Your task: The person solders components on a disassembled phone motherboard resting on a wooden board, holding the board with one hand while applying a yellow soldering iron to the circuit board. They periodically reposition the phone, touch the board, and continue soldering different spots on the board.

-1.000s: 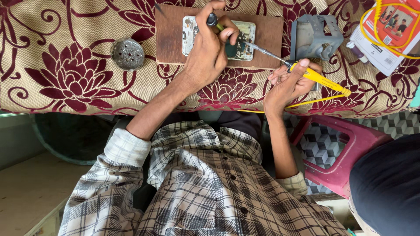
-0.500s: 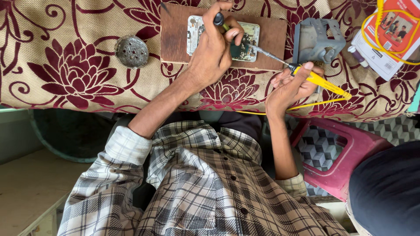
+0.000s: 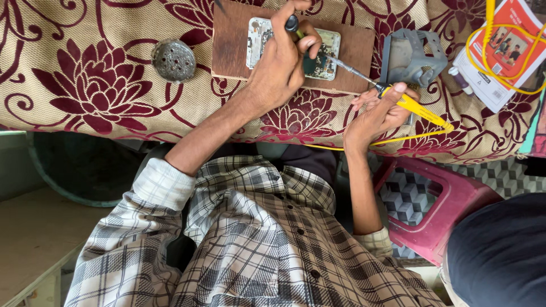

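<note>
Nearest to me is the person's checked shirt, and to the right of it a pink plastic stool (image 3: 455, 210) under the table edge. A little farther, the right hand (image 3: 375, 116) rests on the flowered cloth (image 3: 85, 85) and is closed around the yellow handle of a soldering iron (image 3: 418, 108), thumb on top, like one holds a pen. The thin metal shaft runs left and far toward the opened phone (image 3: 327, 57). The yellow cable (image 3: 364, 143) trails along the near edge of the table.

The left hand (image 3: 278, 71) is curled over the phone, and its fingertips pinch a small dark-headed tool (image 3: 292, 24). I cannot tell what kind of tool it is. The phone lies flat on a wooden board (image 3: 355, 62) at the far middle of the table, with its inner parts bare.

I judge the phone to be light, stiff and fragile, and best held by its outer edges, not by the bare circuit. The iron looks light too, but only the yellow handle is safe to take, as the shaft is likely hot.

Far right stands a grey metal stand (image 3: 406, 57), and far left lies a round perforated metal piece (image 3: 174, 59).
</note>
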Tool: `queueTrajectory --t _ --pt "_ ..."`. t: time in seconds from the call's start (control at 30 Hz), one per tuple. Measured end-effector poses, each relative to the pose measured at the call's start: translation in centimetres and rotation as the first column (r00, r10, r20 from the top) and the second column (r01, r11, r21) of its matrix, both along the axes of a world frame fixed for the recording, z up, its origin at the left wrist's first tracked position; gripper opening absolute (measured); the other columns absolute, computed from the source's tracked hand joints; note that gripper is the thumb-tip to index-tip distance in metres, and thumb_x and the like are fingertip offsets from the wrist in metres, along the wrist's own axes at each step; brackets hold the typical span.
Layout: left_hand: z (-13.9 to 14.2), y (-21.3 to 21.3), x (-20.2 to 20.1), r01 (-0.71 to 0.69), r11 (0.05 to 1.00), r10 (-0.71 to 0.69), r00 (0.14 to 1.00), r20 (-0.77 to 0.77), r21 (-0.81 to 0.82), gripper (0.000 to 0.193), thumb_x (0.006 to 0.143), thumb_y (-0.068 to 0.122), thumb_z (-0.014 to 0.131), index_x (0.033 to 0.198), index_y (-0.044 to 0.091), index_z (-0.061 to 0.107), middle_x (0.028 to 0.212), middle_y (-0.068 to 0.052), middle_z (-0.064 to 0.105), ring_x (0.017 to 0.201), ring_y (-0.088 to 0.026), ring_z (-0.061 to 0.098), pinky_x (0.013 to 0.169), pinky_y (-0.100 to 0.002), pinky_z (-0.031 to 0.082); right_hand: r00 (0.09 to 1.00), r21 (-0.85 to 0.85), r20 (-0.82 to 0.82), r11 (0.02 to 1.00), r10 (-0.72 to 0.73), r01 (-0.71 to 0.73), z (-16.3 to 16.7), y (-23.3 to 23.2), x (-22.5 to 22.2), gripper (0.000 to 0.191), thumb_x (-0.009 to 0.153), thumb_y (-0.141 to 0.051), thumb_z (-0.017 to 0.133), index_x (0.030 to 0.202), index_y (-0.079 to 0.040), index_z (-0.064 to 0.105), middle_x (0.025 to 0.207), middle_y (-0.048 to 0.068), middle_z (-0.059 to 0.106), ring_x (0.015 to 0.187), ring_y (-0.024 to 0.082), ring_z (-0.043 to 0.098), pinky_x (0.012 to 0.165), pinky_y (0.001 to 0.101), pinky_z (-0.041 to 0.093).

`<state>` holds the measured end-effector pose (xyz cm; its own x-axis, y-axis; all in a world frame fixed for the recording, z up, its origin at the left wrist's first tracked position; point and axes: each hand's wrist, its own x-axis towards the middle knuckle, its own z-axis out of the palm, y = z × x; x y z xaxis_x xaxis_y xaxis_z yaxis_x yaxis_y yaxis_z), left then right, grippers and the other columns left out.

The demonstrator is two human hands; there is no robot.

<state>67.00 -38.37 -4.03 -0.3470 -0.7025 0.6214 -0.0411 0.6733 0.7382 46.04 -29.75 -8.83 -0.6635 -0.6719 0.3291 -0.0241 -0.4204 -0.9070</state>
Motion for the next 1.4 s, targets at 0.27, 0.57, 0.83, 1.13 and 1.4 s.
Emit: queueTrajectory --t 0.27,0.57,0.83,1.13,1.4 --pt "0.0 -0.1 0.2 -0.013 1.0 0.013 1.0 0.024 0.002 0.067 0.104 -0.017 0.041 0.154 0.011 0.006 0.094 -0.008 0.059 0.082 -0.019 0.066 0.08 -0.035 0.055 1.0 0.017 -0.003 1.0 0.003 -0.003 0.5 -0.2 0.6 0.038 0.11 -0.04 0.053 0.098 -0.005 0.044 0.058 0.005 0.044 0.052 0.015 0.052 0.055 0.0313 0.055" --pt "-0.9 -0.5 0.3 -0.007 1.0 0.007 0.999 0.042 0.006 0.065 0.107 -0.014 0.039 0.157 0.012 0.006 0.094 -0.007 0.061 0.085 -0.018 0.068 0.076 -0.033 0.057 0.999 0.002 0.037 1.0 0.014 -0.014 0.2 -0.3 0.6 0.038 0.113 -0.038 0.053 0.102 -0.004 0.044 0.061 0.008 0.048 0.053 0.016 0.053 0.053 0.0317 0.053" --pt "-1.4 -0.6 0.4 0.004 1.0 -0.005 0.999 0.043 0.024 0.059 0.112 -0.011 0.039 0.156 0.011 0.007 0.097 -0.007 0.062 0.086 -0.017 0.07 0.075 -0.032 0.059 0.994 0.009 0.103 1.0 -0.018 0.018 -0.1 0.0 0.7 0.039 0.113 -0.039 0.054 0.1 -0.003 0.044 0.061 0.004 0.044 0.05 0.013 0.049 0.046 0.0278 0.045" --pt "-0.6 -0.5 0.7 -0.012 1.0 0.011 0.999 0.048 0.006 0.061 0.11 -0.012 0.041 0.156 0.01 0.008 0.096 -0.008 0.061 0.085 -0.019 0.069 0.077 -0.034 0.056 0.998 0.017 0.061 1.0 -0.012 0.011 0.1 -0.5 0.9 0.039 0.112 -0.04 0.054 0.101 -0.004 0.044 0.062 0.007 0.049 0.051 0.013 0.05 0.048 0.0274 0.046" --pt "0.0 -0.5 0.8 -0.008 1.0 0.008 0.999 0.04 0.005 0.061 0.111 -0.011 0.043 0.156 0.01 0.007 0.096 -0.008 0.061 0.087 -0.02 0.068 0.079 -0.035 0.057 0.973 0.042 0.214 0.996 -0.085 0.078 0.7 0.3 1.3 0.034 0.107 -0.042 0.05 0.108 -0.01 0.041 0.06 0.003 0.045 0.043 0.01 0.045 0.037 0.0216 0.036"
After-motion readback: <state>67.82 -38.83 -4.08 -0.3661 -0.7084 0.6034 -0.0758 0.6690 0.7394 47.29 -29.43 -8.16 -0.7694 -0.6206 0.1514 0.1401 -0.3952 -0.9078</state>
